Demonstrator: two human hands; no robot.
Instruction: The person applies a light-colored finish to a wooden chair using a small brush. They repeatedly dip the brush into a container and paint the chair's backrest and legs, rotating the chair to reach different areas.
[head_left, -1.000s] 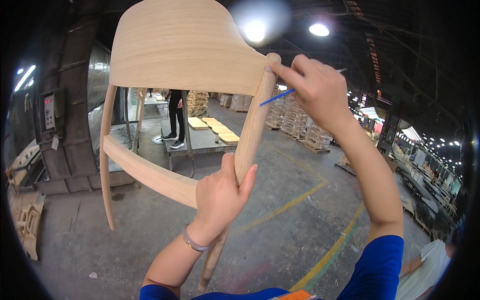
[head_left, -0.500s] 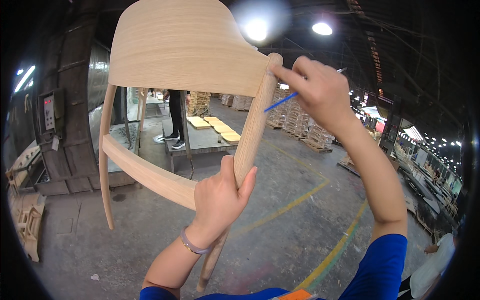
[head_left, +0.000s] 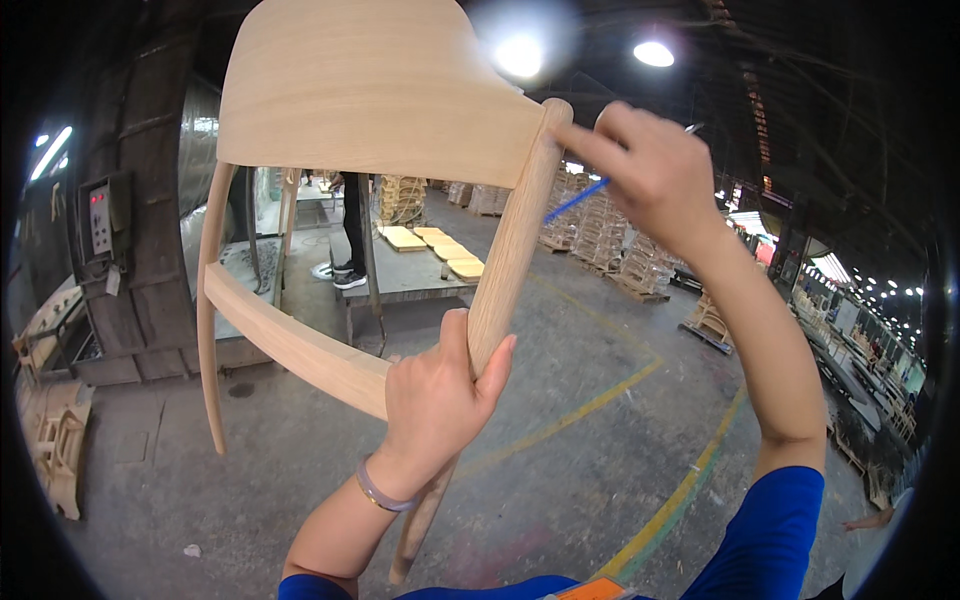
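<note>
A pale wooden chair frame (head_left: pixel 375 95) is held up in front of me, its broad curved backrest at the top and a curved rail (head_left: pixel 295 345) below. My left hand (head_left: pixel 440 400) is wrapped round its right-hand post (head_left: pixel 512 245), beside the rail. At the top of that post, my right hand (head_left: pixel 660 170) reaches out its index finger to the joint with the backrest. A thin blue-handled tool (head_left: pixel 578 200) sits in the right hand, slanting down to the left. Its other end, metallic-looking, shows behind the knuckles. Slight blur hides whether the fingertip presses on the wood.
Beyond the frame stands a low grey platform (head_left: pixel 400 285) with several yellow pads (head_left: pixel 405 238) and a person's dark-clad legs (head_left: pixel 354 225). A control box (head_left: pixel 103 222) hangs at left. Wrapped stacks (head_left: pixel 640 265) stand farther back. At the lower right edge, another person's arm (head_left: pixel 872 521) shows.
My right hand has shifted slightly right, its finger still at the post top. The left hand keeps its grip. The person at lower right is now nearer the picture's edge.
</note>
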